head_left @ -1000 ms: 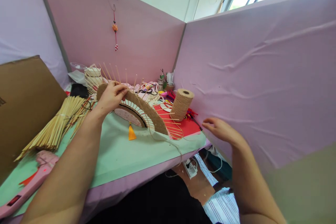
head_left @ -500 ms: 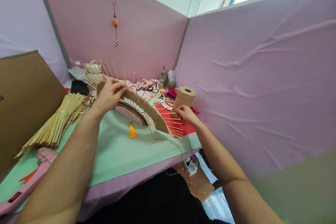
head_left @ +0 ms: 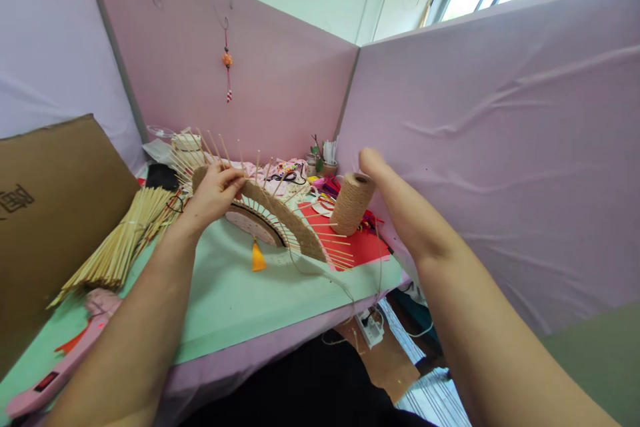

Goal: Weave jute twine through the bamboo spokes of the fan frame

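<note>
My left hand [head_left: 220, 187] pinches the upper edge of an arched cardboard piece [head_left: 280, 211], with thin wooden sticks fanning out from it. Below its inner curve sits a pale pink half-round panel [head_left: 253, 227], from which an orange tassel [head_left: 258, 257] hangs. A loose strand of twine runs from the arch across the tabletop. My right hand [head_left: 371, 161] is raised just above and beyond a spool of brown twine [head_left: 353, 203]. Its fingers are turned away and blurred, so I cannot see what they hold.
Bundled wooden sticks [head_left: 117, 237] lie at the left, beside a cardboard sheet [head_left: 55, 213]. A pink tool [head_left: 63, 370], perhaps a glue gun, rests at the front left. Red paper [head_left: 367, 245] lies under the spool. A power strip [head_left: 370, 328] is below the table edge.
My right hand has moved up from beside the arch's right-hand sticks to above the spool. My left hand keeps its grip on the arch. The whole view has shifted slightly.
</note>
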A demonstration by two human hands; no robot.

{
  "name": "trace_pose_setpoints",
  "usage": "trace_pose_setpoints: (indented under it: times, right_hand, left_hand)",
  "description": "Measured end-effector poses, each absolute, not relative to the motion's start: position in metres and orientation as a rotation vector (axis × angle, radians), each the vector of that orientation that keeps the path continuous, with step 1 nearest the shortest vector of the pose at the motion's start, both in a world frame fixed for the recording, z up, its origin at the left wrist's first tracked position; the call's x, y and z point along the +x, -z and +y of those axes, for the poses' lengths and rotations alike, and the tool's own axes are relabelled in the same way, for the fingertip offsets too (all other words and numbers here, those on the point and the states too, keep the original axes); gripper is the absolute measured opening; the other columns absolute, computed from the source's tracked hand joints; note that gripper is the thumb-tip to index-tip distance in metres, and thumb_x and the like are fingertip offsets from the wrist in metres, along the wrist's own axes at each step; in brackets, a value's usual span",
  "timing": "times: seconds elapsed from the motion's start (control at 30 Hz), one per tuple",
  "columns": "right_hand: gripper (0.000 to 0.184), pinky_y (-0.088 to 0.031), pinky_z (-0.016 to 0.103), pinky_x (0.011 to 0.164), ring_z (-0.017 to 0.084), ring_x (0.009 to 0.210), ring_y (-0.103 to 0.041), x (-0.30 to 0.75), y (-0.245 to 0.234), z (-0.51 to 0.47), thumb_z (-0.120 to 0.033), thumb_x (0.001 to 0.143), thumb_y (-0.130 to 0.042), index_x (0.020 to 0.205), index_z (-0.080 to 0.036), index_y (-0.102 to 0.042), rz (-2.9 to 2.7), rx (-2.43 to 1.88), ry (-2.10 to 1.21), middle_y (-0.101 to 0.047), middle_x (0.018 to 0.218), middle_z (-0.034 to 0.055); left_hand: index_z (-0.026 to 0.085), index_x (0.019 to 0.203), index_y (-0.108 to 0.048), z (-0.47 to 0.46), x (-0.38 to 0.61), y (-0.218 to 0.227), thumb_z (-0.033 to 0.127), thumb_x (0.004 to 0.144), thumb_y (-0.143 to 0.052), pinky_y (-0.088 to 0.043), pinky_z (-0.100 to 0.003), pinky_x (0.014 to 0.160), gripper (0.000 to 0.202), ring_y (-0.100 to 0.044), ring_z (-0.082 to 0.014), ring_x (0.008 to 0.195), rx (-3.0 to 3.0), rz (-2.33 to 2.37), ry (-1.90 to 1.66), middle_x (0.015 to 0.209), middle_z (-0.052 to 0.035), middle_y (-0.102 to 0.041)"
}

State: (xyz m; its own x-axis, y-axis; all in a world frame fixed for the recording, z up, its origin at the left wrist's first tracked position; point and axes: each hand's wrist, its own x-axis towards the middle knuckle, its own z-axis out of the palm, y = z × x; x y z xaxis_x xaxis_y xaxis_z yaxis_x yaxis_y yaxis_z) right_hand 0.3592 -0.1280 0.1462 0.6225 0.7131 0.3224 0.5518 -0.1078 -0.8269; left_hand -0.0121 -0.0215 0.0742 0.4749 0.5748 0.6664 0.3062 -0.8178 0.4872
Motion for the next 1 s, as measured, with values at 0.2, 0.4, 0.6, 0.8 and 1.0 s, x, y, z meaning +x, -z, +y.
trace_pose_setpoints:
  times: [0.2, 0.4, 0.6, 0.8, 1.0]
  right_hand:
    - [0.011, -0.049, 0.037, 0.079, 0.027, 0.097, -0.063, 0.375, -0.169, -0.211, -0.016, 0.079, -0.066, 0.070, -0.010, -0.066, -0.938, -2.415, 0.076, -0.067, 0.084, 0.0191]
    - [0.015, -0.039, 0.020, 0.047, 0.009, 0.054, -0.055, 0.350, -0.200, -0.279, -0.030, 0.084, -0.061, 0.076, -0.018, -0.058, -1.356, -2.000, -0.365, -0.068, 0.077, 0.0059]
    - [0.014, -0.051, 0.020, 0.054, 0.013, 0.079, -0.069, 0.330, -0.201, -0.212, -0.029, 0.088, -0.054, 0.082, -0.022, -0.044, -1.098, -1.283, -0.423, -0.070, 0.102, 0.0047]
    - [0.014, -0.057, 0.027, 0.080, 0.012, 0.102, -0.066, 0.382, -0.242, -0.144, -0.013, 0.095, -0.032, 0.090, -0.022, -0.043, -0.754, -0.970, -0.114, -0.061, 0.118, 0.0093]
    - [0.054, -0.050, 0.028, 0.083, 0.016, 0.134, -0.045, 0.420, -0.305, -0.209, -0.016, 0.091, -0.002, 0.105, -0.021, -0.054, -0.712, -0.835, 0.222, -0.033, 0.145, 0.0078]
  left_hand:
    - [0.019, 0.083, -0.066, -0.016, -0.008, -0.072, 0.036, 0.085, -0.048, -0.046, -0.036, 0.094, 0.025, -0.052, -0.0201, 0.097, 2.427, 0.744, -1.299, 0.095, -0.0049, -0.051]
    - [0.020, 0.084, -0.067, -0.010, 0.001, -0.071, 0.033, 0.085, -0.049, -0.047, -0.034, 0.091, 0.022, -0.052, -0.0188, 0.095, 2.458, 0.765, -1.332, 0.093, -0.0043, -0.050]
    - [0.019, 0.081, -0.066, -0.010, -0.002, -0.070, 0.035, 0.086, -0.049, -0.048, -0.035, 0.090, 0.024, -0.053, -0.0183, 0.091, 2.464, 0.742, -1.328, 0.092, -0.0042, -0.050]
    - [0.019, 0.082, -0.066, -0.014, -0.007, -0.071, 0.037, 0.086, -0.048, -0.048, -0.036, 0.090, 0.026, -0.053, -0.0198, 0.093, 2.430, 0.744, -1.295, 0.093, -0.0049, -0.051]
    - [0.018, 0.082, -0.066, -0.016, -0.008, -0.070, 0.036, 0.086, -0.048, -0.047, -0.036, 0.092, 0.026, -0.053, -0.0199, 0.096, 2.432, 0.722, -1.313, 0.094, -0.0050, -0.051]
